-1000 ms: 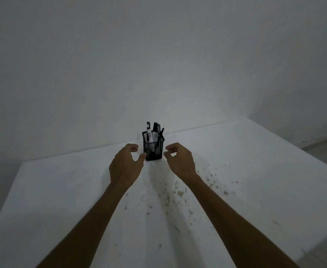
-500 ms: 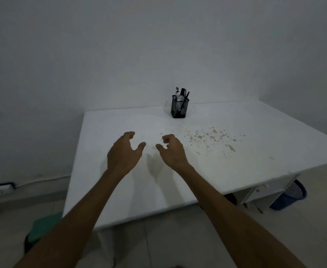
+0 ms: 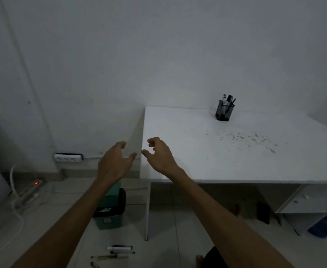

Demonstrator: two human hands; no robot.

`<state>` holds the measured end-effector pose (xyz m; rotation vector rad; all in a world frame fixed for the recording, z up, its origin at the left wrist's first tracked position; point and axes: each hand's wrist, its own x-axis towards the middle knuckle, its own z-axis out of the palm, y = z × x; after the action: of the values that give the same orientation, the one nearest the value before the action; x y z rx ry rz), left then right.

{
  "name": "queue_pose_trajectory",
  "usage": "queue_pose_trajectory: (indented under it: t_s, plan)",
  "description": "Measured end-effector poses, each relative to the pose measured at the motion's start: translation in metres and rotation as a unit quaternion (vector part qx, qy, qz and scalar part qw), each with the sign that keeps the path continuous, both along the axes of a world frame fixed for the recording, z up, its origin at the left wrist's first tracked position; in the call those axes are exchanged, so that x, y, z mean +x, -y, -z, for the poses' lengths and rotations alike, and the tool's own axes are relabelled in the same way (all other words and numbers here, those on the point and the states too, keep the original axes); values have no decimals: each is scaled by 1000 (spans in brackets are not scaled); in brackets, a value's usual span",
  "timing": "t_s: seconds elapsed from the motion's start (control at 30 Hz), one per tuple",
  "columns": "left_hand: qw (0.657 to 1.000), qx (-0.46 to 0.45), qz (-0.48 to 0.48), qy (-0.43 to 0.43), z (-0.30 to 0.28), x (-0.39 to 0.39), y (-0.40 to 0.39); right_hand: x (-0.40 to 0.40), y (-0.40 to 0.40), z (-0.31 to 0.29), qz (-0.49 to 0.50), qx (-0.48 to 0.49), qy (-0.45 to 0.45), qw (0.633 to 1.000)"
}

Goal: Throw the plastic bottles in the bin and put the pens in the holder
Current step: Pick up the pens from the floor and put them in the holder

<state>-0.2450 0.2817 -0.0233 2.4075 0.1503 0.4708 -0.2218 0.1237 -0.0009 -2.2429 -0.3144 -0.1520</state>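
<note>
The view is swung left and drawn back from the white table [image 3: 236, 161], so the black mesh pen holder [image 3: 223, 112], a second ago between the hands, now stands far off at the table's back edge. The left hand [image 3: 114, 163] and right hand [image 3: 159, 156] are held empty, fingers loosely curled, at the table's near left corner. A green bin [image 3: 111, 209], a wall socket strip [image 3: 68, 158] and pens on the floor [image 3: 118, 252] are brought into view.

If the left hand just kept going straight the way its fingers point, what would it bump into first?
Probably the wall. The left hand hangs empty beside the table's left edge, fingers aimed forward and slightly up. Nothing else shows in that line, though depth is hard to judge from this one view.
</note>
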Motion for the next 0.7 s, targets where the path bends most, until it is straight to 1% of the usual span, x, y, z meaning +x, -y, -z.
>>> queue_pose_trajectory:
  t_s: [0.2,0.33,0.47,0.7]
  plan:
    - [999,-28,-35,-1,23,-20,-69,-16,-76,24,-74,-9,-24,997]
    - [995,-48,-78,-38,58,-29,-106,-17,-115,61,-108,-21,-71,991]
    - [991,-54,-100,-76,111,-28,-126,-5,-139,122,-116,-40,-112,986]
    - [981,-98,-87,-145,223,-15,-145,19,-165,251,-121,-84,-218,965]
